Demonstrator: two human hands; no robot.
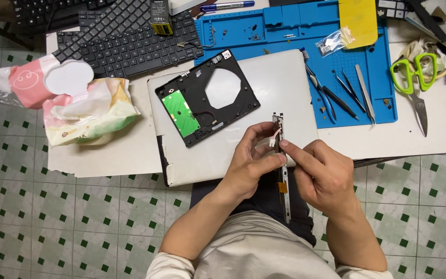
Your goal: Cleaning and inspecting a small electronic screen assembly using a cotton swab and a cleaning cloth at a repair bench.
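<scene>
From the head camera, my left hand (251, 160) and right hand (322, 173) are both clamped on a long thin strip (283, 170), held upright over my lap at the table (104, 155) edge; my right fingertips (285, 146) pinch a small white plug (273, 143) on its wires; I judge I am working that plug loose, which calls for a gentle, straight pull; a black panel (207, 95) lies on the grey laptop (280, 88) just beyond
</scene>
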